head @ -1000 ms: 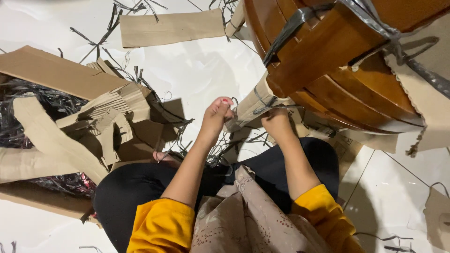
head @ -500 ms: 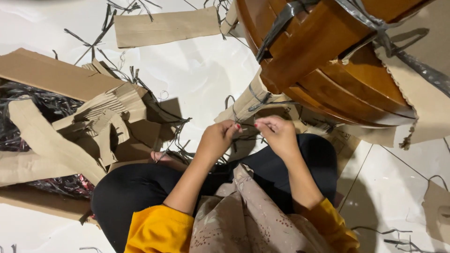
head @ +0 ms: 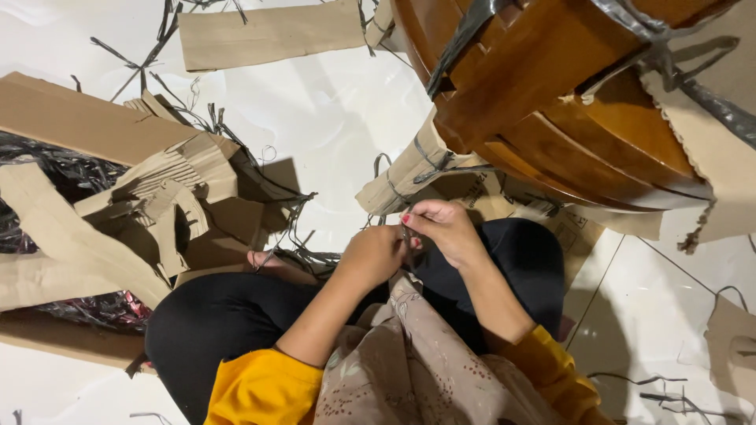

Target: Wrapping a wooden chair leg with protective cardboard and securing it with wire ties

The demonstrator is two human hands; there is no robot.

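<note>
My left hand [head: 375, 256] and my right hand [head: 446, 229] meet just above my lap, fingers curled. Both pinch a thin dark strand [head: 405, 230] that stands between them; what it runs to is hidden by the fingers. Just beyond the hands lies a furniture leg wrapped in cardboard [head: 409, 169] and tied with black straps [head: 438, 164]. The leg belongs to a large brown wooden piece [head: 567, 102] that fills the upper right. Both arms wear yellow sleeves [head: 252, 389].
Torn cardboard pieces [head: 157, 197] and black plastic shreds [head: 47, 161] are piled on the white tiled floor [head: 315, 102] at the left. A flat cardboard strip [head: 268, 35] lies at the top. More cardboard [head: 713, 157] hangs off the wood at the right. My legs in black [head: 220, 323] are folded below.
Both hands have drawn back from the wrapped leg toward my body and come together. One second ago the left hand reached farther out, touching the wrapped leg.
</note>
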